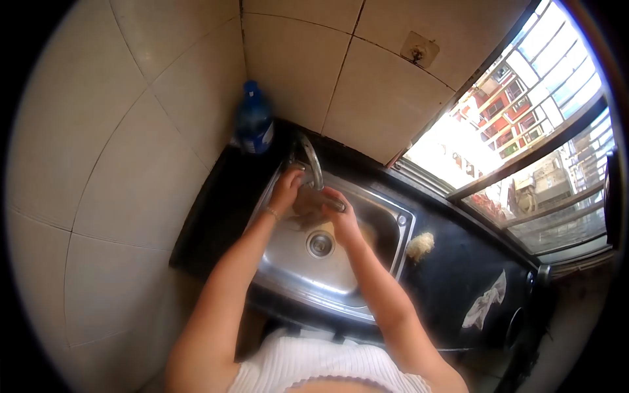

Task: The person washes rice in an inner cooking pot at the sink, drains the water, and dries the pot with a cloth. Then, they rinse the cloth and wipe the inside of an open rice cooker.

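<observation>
Curls left hand [285,188] near curved silver metal tap [312,157]; cannot tell if gripping. Holds rounded, see-through, brownish thing [310,202] under tap, above shiny steel sink [331,278], long way left to right, pinching its right end with right hand [341,215].

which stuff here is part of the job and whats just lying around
Seemingly part of the job:
unclear item in the right hand
faucet
sink

Seemingly just lying about:
blue bottle
pale wad
crumpled white cloth or paper
</observation>
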Demonstrator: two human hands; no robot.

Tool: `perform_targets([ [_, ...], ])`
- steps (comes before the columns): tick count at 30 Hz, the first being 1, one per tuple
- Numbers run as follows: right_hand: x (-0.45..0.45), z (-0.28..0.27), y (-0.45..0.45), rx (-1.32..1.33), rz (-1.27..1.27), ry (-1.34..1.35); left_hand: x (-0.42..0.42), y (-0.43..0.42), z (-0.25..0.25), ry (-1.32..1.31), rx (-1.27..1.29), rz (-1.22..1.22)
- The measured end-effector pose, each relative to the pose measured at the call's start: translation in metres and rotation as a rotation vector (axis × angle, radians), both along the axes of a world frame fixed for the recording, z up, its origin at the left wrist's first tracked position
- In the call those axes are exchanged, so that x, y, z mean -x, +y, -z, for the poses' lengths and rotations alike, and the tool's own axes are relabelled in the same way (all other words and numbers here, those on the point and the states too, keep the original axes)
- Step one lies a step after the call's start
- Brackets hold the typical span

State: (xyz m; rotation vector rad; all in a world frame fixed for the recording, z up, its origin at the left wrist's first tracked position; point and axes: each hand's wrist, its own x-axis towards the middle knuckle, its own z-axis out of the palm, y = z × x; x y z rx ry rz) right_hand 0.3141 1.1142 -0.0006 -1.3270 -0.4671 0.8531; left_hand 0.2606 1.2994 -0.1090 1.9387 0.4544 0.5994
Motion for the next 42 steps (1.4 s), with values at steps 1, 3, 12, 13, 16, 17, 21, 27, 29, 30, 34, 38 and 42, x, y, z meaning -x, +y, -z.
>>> perform_targets([
  [1,0.0,0.003,0.002,-0.002,0.018,0.034,0.007,-0.007,0.018,-0.097,0.183,-0.053],
  [3,-0.002,0.011,0.009,-0.011,0.051,0.103,0.025,-0.028,0.025,-0.159,0.611,-0.113],
  [12,-0.022,0.075,0.015,0.322,0.166,-0.201,0.024,-0.072,0.023,-0.45,1.638,-0.044],
  [13,-0.014,0.068,0.017,0.279,0.396,-0.793,0.019,-0.072,0.03,-0.413,1.534,-0.088],
  [16,0.031,0.044,0.027,0.18,0.233,-0.917,0.016,-0.075,0.022,-0.555,1.527,0.115],
  [17,0.043,0.036,0.027,0.251,0.076,-1.006,0.017,-0.083,0.037,-0.722,1.58,0.271],
  [21,0.01,0.062,0.04,0.584,0.234,-0.857,0.011,-0.102,0.003,-0.417,1.631,0.144],
  [27,0.034,0.047,0.038,0.45,0.111,-1.127,0.024,-0.099,0.006,-0.591,1.739,0.281],
  [29,0.008,0.079,0.035,0.517,0.234,-1.001,0.027,-0.104,-0.018,-0.187,1.723,-0.028],
  [30,-0.006,0.084,0.039,0.537,0.298,-0.937,0.019,-0.096,0.01,-0.019,1.685,-0.03],
  [34,-0.02,0.081,0.026,0.239,0.127,-0.197,0.016,-0.071,0.02,-0.091,1.159,-0.111],
  [38,-0.01,0.04,0.015,0.444,-0.195,-0.341,0.017,-0.029,0.021,-0.257,1.03,-0.233],
  [42,-0.008,0.035,0.022,0.053,0.092,0.104,0.02,-0.034,0.002,-0.169,1.636,0.016],
])
